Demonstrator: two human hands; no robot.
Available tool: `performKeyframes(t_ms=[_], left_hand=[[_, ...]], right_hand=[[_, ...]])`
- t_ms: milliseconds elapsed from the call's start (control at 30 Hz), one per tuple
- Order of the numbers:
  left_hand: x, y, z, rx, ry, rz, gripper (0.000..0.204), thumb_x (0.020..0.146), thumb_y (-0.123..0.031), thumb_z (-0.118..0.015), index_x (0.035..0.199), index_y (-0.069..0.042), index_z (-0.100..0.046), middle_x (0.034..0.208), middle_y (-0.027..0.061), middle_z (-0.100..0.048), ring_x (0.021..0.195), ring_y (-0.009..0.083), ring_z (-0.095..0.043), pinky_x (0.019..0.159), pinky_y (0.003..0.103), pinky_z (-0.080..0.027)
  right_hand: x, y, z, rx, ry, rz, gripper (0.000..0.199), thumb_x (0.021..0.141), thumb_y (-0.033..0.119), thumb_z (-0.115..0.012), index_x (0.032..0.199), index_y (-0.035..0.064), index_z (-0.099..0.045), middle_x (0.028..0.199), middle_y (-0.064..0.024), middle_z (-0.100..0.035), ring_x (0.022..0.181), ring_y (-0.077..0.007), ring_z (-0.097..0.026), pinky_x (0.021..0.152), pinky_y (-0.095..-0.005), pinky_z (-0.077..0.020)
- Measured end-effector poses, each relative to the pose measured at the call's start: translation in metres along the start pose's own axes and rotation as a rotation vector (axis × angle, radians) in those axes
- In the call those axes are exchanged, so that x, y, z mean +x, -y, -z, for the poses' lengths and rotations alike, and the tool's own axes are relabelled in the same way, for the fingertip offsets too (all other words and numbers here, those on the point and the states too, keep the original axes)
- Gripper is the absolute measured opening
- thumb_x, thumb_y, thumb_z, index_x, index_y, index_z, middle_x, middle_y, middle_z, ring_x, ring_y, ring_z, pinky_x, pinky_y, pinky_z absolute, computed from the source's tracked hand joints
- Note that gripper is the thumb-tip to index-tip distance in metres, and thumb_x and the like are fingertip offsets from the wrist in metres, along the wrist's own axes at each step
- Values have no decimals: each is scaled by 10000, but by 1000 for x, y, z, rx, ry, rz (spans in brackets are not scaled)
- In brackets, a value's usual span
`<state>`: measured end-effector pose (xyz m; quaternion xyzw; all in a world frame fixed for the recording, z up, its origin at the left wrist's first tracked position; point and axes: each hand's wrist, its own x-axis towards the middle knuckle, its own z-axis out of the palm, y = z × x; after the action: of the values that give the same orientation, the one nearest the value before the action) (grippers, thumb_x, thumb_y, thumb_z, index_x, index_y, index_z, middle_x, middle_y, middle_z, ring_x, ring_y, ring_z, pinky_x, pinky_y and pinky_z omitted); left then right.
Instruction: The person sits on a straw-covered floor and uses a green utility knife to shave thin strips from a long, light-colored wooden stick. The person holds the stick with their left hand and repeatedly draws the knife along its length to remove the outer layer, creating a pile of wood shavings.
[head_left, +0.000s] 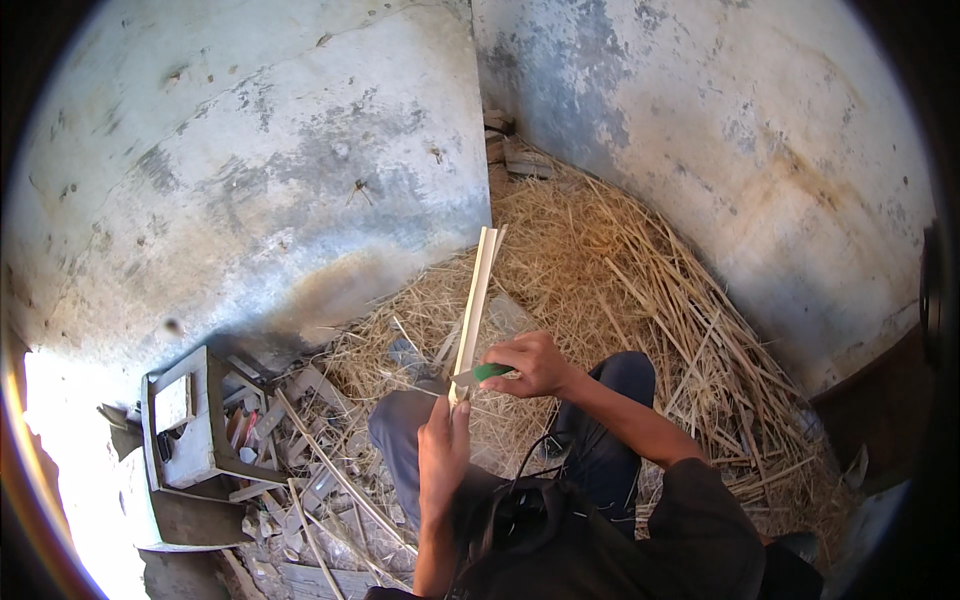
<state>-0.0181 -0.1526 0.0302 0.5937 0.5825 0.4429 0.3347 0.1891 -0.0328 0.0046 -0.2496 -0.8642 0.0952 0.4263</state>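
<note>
Wrapped round the near end of a pale split bamboo strip (pixel 474 305), my left hand (pixel 443 447) holds it over my knees. The strip slants up and away, and a thinner sliver stands apart at its far end. In my right hand (pixel 530 364) is a knife with a green handle (pixel 491 371). Its short blade (pixel 463 379) lies against the strip just above my left thumb. Whether the edge has bitten into the strip is too small to tell.
Loose shavings (pixel 570 230) cover the floor ahead, with long strips (pixel 690 300) heaped along the right wall. At left a battered wooden frame box (pixel 205 430) stands among wood scraps (pixel 310 390). Long sticks (pixel 335 470) lie beside my left leg. Stained walls (pixel 330 150) meet in the far corner.
</note>
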Motion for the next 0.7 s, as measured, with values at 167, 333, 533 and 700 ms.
performKeyframes(t_ms=[167,333,533,700], left_hand=[[4,6,-9,17,-29,-44,226,1100,-144,-607,970,18,-518,655,221,-557,555,386,-516,556,439,-433],[5,4,-10,34,-26,-36,222,1097,-139,-612,969,16,-517,649,220,-554,559,401,-525,555,438,-432],[4,5,-9,-87,12,-4,208,1105,-145,-596,987,21,-551,642,163,-544,548,237,-506,559,407,-436],[2,-1,-6,-139,24,30,198,1116,-171,-576,1097,22,-618,654,126,-553,577,178,-507,571,384,-442]], right_hand=[[-3,-1,-1,-5,-49,6,362,923,493,-809,946,134,-771,790,-6,-750,556,-207,-661,536,-347,-518],[-4,-3,2,-15,-38,22,365,926,500,-805,953,137,-778,794,-5,-752,559,-202,-670,524,-340,-520],[-3,-2,3,-4,-19,19,379,929,518,-801,938,141,-773,777,0,-744,575,-193,-693,525,-330,-529],[-1,1,4,-29,-50,28,377,929,525,-801,912,149,-783,757,10,-743,579,-181,-700,522,-330,-528]])
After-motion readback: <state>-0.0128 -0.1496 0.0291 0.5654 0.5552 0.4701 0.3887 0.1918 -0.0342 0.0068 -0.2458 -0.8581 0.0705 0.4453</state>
